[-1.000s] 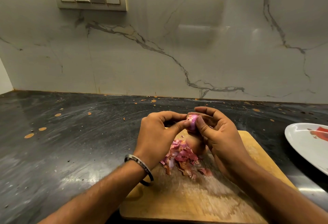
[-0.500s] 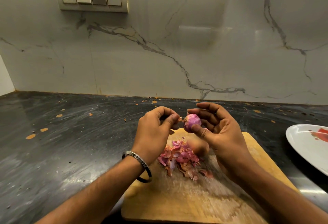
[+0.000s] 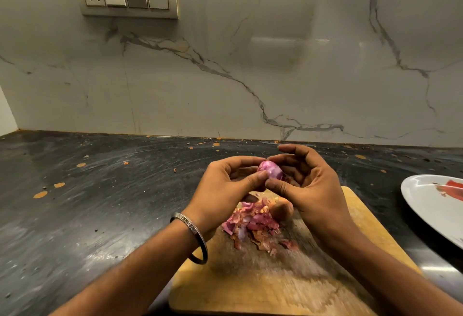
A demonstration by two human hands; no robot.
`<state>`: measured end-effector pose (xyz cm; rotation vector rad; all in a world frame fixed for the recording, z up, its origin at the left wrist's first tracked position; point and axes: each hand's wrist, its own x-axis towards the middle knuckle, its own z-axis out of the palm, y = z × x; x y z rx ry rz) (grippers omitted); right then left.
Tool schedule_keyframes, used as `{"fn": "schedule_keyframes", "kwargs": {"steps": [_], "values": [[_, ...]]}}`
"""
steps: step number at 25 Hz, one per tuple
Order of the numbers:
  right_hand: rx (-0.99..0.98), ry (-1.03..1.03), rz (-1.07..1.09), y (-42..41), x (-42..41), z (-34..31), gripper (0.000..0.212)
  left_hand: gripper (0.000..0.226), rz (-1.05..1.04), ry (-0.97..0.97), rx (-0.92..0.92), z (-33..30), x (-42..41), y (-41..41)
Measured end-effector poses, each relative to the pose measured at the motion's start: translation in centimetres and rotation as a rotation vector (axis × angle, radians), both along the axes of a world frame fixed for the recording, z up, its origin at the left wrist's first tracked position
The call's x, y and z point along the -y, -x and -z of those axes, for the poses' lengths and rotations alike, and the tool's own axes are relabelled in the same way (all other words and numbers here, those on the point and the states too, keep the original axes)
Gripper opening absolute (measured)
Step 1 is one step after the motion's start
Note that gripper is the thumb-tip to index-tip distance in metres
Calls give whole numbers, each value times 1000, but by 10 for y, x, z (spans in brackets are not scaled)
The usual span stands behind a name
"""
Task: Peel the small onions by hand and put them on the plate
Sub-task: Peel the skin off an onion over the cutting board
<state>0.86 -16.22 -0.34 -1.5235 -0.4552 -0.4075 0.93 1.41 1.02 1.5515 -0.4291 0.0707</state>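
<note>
both hands on one onion, above the board

the left hand (image 3: 226, 181) and right hand (image 3: 304, 185) meet at the centre of the frame, both curled round a single small onion (image 3: 270, 171). the right hand cradles it from behind and below, thumb against its lower side, which looks like the steadying grip; the left hand pinches at its near-left side with thumb and fingertips, likely to catch an edge of skin and pull it away. the onion shows glossy pink-purple, so most of the dry skin seems off already, though its far side is hidden by the fingers.

the hands work raised above the board (image 3: 275, 285), in the lower middle of the frame, probably so scraps fall onto the peels (image 3: 253, 225) heaped there rather than on the dark tabletop (image 3: 100, 203). just right of the heap lies a brownish onion (image 3: 281, 210), seemingly unpeeled and waiting within easy reach.

the plate (image 3: 426, 205) sits at the right edge of the frame, beside the board on the right hand's side, a short carry for the finished onion. only part of it shows; whether any peeled onions lie on it cannot be told.
</note>
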Motion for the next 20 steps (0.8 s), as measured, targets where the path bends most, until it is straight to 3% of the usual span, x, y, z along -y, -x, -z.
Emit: {"fn": "schedule_keyframes", "kwargs": {"steps": [6, 11, 20], "values": [[-63, 67, -24, -2, 1, 2, 42, 32, -80, 103, 42, 1, 0, -1], [-95, 54, -80, -3, 1, 1, 41, 32, -175, -5, 127, 0, -3, -2], [-141, 77, -145, -4, 2, 2, 38, 12, -73, -109, 177, 1, -5, -4]]}}
